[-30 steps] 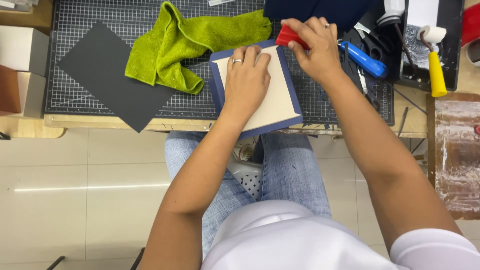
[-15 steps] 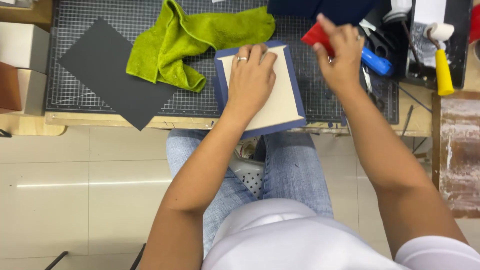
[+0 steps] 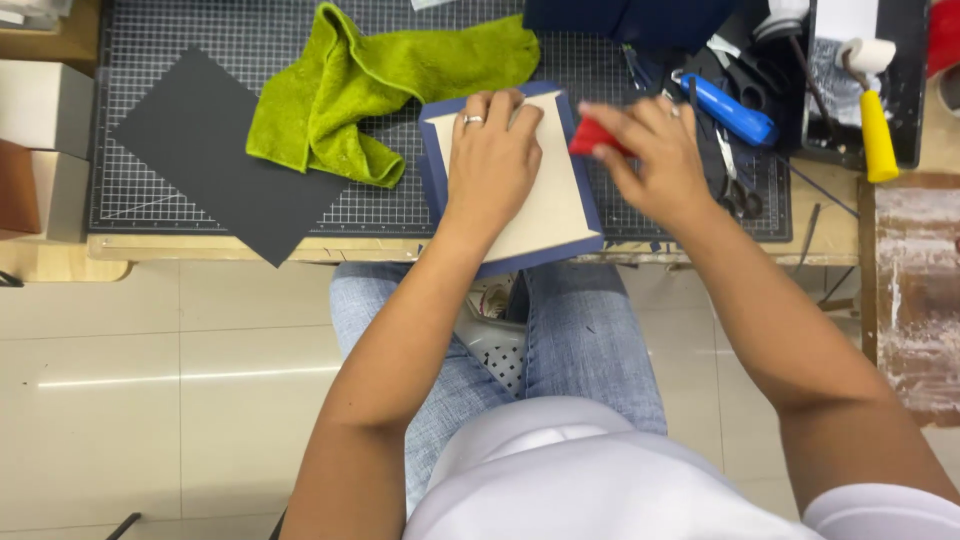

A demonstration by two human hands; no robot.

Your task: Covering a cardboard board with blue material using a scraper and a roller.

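Nearest the camera are a white top and blue jeans, with pale floor tiles to the left. Both bare forearms reach up and away to the table edge.

The left hand lies flat on a cream board, its fingers close together and stretched toward the far edge, a ring on one of them. The board sits on a dark blue cover sheet whose border shows round it on the left, far and right sides; the near corner hangs slightly over the table edge.

The right hand is just right of the left, at the board's right far corner. Its fingers pinch a small red tool, which touches the blue border there; the hand is a little blurred.

All this rests on a dark gridded cutting mat. Left of the board a crumpled green cloth lies on the mat, and further left a dark grey sheet lies at an angle. At the left edge stand pale boxes.

Right of the right hand are scissors and a blue cylindrical tool. Beyond them sits a black tray holding a roller with a yellow handle. At the far edge lies a dark blue folded piece.
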